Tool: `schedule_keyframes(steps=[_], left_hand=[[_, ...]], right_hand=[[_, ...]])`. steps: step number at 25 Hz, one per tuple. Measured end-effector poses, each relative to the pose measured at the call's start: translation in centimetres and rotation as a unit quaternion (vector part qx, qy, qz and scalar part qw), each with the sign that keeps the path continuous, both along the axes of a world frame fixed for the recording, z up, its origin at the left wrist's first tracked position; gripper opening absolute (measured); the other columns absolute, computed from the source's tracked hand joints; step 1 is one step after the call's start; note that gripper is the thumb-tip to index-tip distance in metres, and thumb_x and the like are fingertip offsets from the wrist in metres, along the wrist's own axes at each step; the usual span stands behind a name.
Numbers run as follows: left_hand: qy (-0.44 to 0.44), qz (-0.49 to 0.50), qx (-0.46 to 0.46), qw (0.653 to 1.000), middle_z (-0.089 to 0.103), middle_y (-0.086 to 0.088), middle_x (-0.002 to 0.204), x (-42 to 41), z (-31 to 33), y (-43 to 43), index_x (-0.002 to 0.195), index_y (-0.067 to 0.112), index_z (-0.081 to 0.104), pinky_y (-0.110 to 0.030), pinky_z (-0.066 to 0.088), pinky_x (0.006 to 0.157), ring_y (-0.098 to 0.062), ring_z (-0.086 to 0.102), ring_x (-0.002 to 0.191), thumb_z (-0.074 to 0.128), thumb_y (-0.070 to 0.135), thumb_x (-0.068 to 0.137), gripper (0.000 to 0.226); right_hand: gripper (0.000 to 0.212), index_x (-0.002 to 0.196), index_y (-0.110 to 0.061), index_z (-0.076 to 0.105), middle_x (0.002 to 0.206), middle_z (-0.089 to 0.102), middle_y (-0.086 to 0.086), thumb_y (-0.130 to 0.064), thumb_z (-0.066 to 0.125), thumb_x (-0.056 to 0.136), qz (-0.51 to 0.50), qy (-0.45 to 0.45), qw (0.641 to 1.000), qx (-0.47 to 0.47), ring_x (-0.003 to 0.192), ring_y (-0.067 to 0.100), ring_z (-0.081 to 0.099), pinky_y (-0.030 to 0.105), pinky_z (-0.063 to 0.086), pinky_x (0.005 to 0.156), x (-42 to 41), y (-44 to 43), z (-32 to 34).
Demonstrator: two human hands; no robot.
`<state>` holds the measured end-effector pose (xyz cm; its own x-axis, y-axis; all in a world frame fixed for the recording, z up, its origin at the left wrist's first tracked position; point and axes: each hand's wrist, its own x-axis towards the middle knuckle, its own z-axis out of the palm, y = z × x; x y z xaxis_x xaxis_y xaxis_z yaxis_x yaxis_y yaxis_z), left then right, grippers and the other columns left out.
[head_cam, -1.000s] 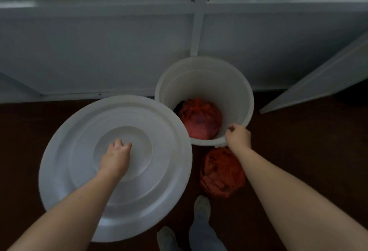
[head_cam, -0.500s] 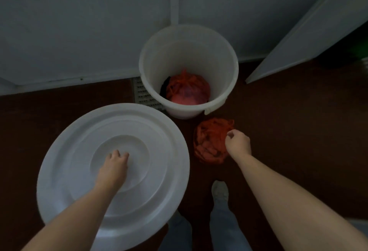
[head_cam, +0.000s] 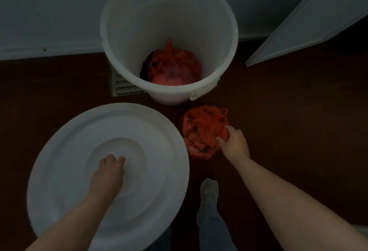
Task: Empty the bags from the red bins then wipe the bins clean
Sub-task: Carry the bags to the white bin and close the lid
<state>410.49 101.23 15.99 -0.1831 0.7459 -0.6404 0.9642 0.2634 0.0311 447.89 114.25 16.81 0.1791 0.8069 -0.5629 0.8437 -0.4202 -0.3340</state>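
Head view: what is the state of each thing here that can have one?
Bucket, upright, uncovered.
Lid, off the bucket, gripped at its centre by left hand.
Bag in bucket, tied shut, at the bottom.
Bag beside bucket, crumpled, gripped by right hand.

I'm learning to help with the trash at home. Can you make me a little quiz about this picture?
1. True or false: the bucket is empty.
2. Pick one: the lid is A) red, B) white, C) green.
3. Fill in: the right hand grips a red ___ on the floor.

Key
1. False: the inner bag lies in it.
2. B.
3. Bag: the floor bag.
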Motion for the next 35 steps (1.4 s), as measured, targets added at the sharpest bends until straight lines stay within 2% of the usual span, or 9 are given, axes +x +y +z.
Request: schedule_keyframes(steps=[6,10,14,18,21,24,29,32,35], left_hand=[[-0.003,0.026,0.003,1.000,0.049,-0.012,0.123,3.1,-9.8,1.2,0.141,0.017,0.051,-0.042,0.051,0.078,-0.032,0.046,0.117,0.053,0.020,0.098,0.044],[0.003,0.032,-0.002,0.999,0.050,-0.011,0.119,3.6,-14.6,2.1,0.139,0.018,0.054,-0.042,0.050,0.075,-0.031,0.047,0.115,0.055,0.020,0.097,0.042],[-0.009,0.021,0.020,1.000,0.053,-0.016,0.109,3.3,-16.8,2.7,0.129,0.014,0.063,-0.046,0.052,0.067,-0.038,0.051,0.106,0.067,0.010,0.088,0.041],[-0.005,0.000,0.023,1.000,0.054,-0.014,0.103,3.1,-17.2,2.9,0.122,0.014,0.067,-0.044,0.052,0.060,-0.038,0.053,0.100,0.072,0.007,0.082,0.041],[-0.013,-0.005,0.039,0.999,0.054,-0.015,0.102,3.1,-17.7,3.4,0.120,0.013,0.069,-0.042,0.052,0.057,-0.038,0.053,0.097,0.075,0.003,0.077,0.044],[-0.021,-0.011,0.028,0.999,0.054,-0.014,0.101,3.3,-18.6,3.9,0.119,0.013,0.069,-0.040,0.052,0.055,-0.038,0.054,0.096,0.076,0.001,0.073,0.048],[-0.018,-0.016,0.020,0.999,0.054,-0.015,0.103,3.5,-19.7,4.5,0.122,0.013,0.068,-0.042,0.052,0.059,-0.038,0.054,0.099,0.074,0.006,0.080,0.044],[-0.007,-0.007,0.007,1.000,0.052,-0.014,0.110,3.3,-19.2,4.5,0.130,0.016,0.063,-0.044,0.051,0.066,-0.036,0.051,0.107,0.065,0.012,0.089,0.041],[-0.006,0.002,0.001,1.000,0.051,-0.013,0.111,2.5,-17.2,4.0,0.132,0.018,0.061,-0.046,0.053,0.069,-0.034,0.049,0.109,0.061,0.012,0.090,0.042]], right_hand=[[0.054,0.144,-0.020,0.048,0.145,0.044,0.008,-0.041,0.063,0.096,0.046,0.001,0.999,0.013,0.125,0.031,0.053,0.041,0.049,0.097,-1.2,3.5,-10.7],[0.050,0.143,-0.019,0.048,0.149,0.039,0.008,-0.040,0.058,0.099,0.073,-0.059,0.996,0.004,0.122,0.033,0.055,0.042,0.048,0.092,-2.7,5.3,-16.2],[0.036,0.130,-0.010,0.059,0.140,0.048,0.011,-0.028,0.054,0.099,0.095,-0.091,0.989,0.064,0.120,0.032,0.054,0.039,0.045,0.094,-2.4,6.7,-18.7],[0.040,0.133,-0.018,0.057,0.136,0.048,0.012,-0.026,0.058,0.094,0.074,-0.178,0.971,0.141,0.118,0.033,0.047,0.044,0.040,0.094,-0.7,8.8,-18.8],[0.062,0.152,-0.032,0.033,0.160,0.025,0.014,-0.025,0.053,0.095,0.040,-0.206,0.972,0.108,0.137,0.036,0.034,0.050,0.030,0.106,0.5,10.3,-19.1],[0.083,0.159,-0.039,0.001,0.168,0.001,0.014,-0.030,0.054,0.095,-0.012,-0.136,0.990,0.028,0.151,0.035,0.015,0.053,0.018,0.118,2.0,11.5,-20.3],[0.080,0.159,-0.024,0.023,0.145,0.051,0.015,-0.024,0.064,0.090,-0.123,0.069,0.986,0.084,0.131,0.034,0.050,0.040,0.037,0.113,3.2,12.3,-21.1],[0.062,0.150,-0.023,0.041,0.130,0.063,0.016,-0.019,0.060,0.091,-0.110,0.053,0.989,0.087,0.120,0.035,0.059,0.038,0.045,0.105,2.5,11.4,-20.1],[0.048,0.137,-0.024,0.054,0.118,0.067,0.012,-0.016,0.055,0.089,-0.006,-0.020,0.997,0.079,0.110,0.035,0.063,0.041,0.047,0.096,1.3,10.0,-18.1]])
